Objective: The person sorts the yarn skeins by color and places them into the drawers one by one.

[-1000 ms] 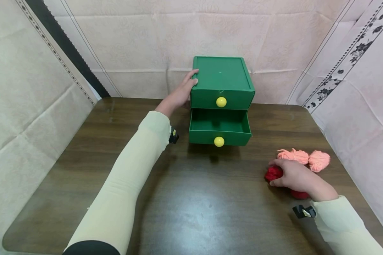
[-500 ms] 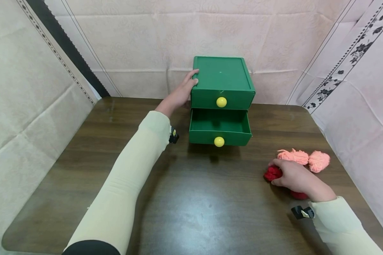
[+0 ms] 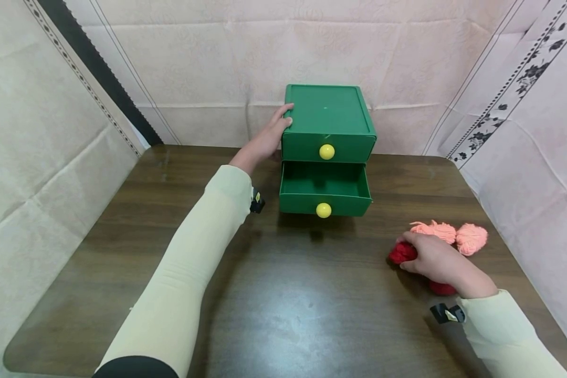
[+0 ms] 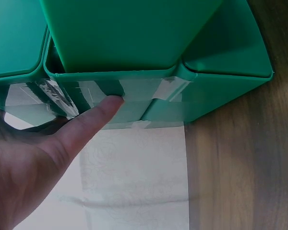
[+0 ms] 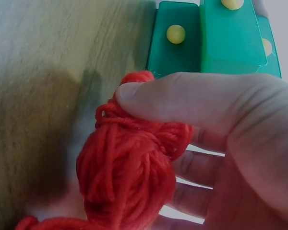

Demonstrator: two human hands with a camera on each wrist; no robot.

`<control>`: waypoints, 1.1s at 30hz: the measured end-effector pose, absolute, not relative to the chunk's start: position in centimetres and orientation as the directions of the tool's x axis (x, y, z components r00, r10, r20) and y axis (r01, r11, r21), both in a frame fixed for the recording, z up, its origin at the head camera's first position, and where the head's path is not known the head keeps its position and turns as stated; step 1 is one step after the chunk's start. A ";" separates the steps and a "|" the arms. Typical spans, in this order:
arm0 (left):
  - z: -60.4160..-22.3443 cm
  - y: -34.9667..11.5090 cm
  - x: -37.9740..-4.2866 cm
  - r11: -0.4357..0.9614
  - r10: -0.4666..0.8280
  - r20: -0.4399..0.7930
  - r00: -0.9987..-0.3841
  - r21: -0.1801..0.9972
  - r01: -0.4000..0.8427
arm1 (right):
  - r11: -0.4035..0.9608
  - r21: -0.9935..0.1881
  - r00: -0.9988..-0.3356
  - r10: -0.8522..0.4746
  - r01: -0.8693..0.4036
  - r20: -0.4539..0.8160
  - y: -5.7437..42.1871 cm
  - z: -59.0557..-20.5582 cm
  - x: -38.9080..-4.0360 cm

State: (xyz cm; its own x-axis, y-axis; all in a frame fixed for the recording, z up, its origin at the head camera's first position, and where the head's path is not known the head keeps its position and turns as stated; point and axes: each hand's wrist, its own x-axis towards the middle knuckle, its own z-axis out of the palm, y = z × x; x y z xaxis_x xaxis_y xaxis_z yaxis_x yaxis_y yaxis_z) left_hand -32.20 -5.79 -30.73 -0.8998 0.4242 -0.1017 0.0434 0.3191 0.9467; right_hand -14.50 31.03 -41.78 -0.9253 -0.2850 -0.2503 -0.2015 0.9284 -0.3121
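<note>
My left hand (image 3: 263, 137) is against the left side of a green drawer cabinet (image 3: 328, 110). In the left wrist view its thumb (image 4: 93, 117) lies straight against the taped side wall. The middle drawer (image 3: 325, 203), with its yellow knob, is pulled out and bare inside; the lowest drawer (image 5: 175, 52) shows in the right wrist view. At the table's right my right hand (image 3: 432, 257) pinches a red yarn ball (image 5: 127, 167), thumb on top and fingers behind. More red yarn (image 3: 441, 288) shows under that hand.
Two pink yarn bundles (image 3: 434, 231) lie just beyond the right hand, close to the right table edge. The wooden table (image 3: 274, 294) is bordered by cloth-covered walls (image 3: 208, 68) at the back and sides. Behind the cabinet the back cloth is near.
My right hand has shifted slightly left and away from me with the red yarn ball in its fingers. The left hand and the drawer have stayed in place.
</note>
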 end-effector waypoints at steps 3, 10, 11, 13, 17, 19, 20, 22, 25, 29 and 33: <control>-30.7 -5.8 -32.2 0.335 0.421 -0.101 -0.902 0.941 0.051 | 0.927 -0.313 -0.925 -0.289 -0.205 -0.247 30.9 -41.6 -14.6; -30.7 -5.8 -32.2 0.355 0.414 -0.101 -0.904 0.933 0.058 | 0.920 -0.313 -0.935 -0.302 -0.235 -0.187 30.6 -41.1 -14.5; -30.7 -5.8 -32.2 0.355 0.414 -0.101 -0.905 0.933 0.058 | 0.919 -0.313 -0.936 -0.303 -0.238 -0.177 30.6 -41.0 -14.4; -30.7 -5.8 -32.2 0.353 0.414 -0.103 -0.905 0.934 0.055 | 0.916 -0.318 -0.939 -0.306 -0.245 -0.157 30.5 -40.9 -14.4; -30.8 -5.8 -32.2 0.343 0.420 -0.107 -0.901 0.938 0.048 | 0.915 -0.318 -0.945 -0.301 -0.248 -0.128 30.3 -40.4 -14.4; -30.8 -5.9 -32.3 0.336 0.424 -0.108 -0.899 0.941 0.045 | 0.914 -0.317 -0.947 -0.300 -0.251 -0.113 30.2 -40.2 -14.5; -30.9 -5.9 -32.3 0.331 0.426 -0.109 -0.898 0.943 0.043 | 0.914 -0.315 -0.948 -0.299 -0.254 -0.105 30.1 -40.1 -14.6; -30.9 -5.9 -32.3 0.327 0.428 -0.108 -0.898 0.944 0.043 | 0.913 -0.308 -0.950 -0.303 -0.266 -0.079 30.0 -39.9 -14.7; -31.0 -5.9 -32.4 0.324 0.426 -0.106 -0.898 0.945 0.043 | 0.911 -0.289 -0.948 -0.316 -0.294 -0.032 29.8 -39.4 -14.8; -31.0 -5.9 -32.6 0.322 0.422 -0.106 -0.900 0.946 0.039 | 0.909 -0.272 -0.945 -0.326 -0.315 0.005 29.6 -38.7 -14.8; -31.0 -5.9 -32.6 0.326 0.421 -0.108 -0.901 0.945 0.039 | 0.906 -0.278 -0.945 -0.327 -0.320 0.022 29.4 -38.1 -14.9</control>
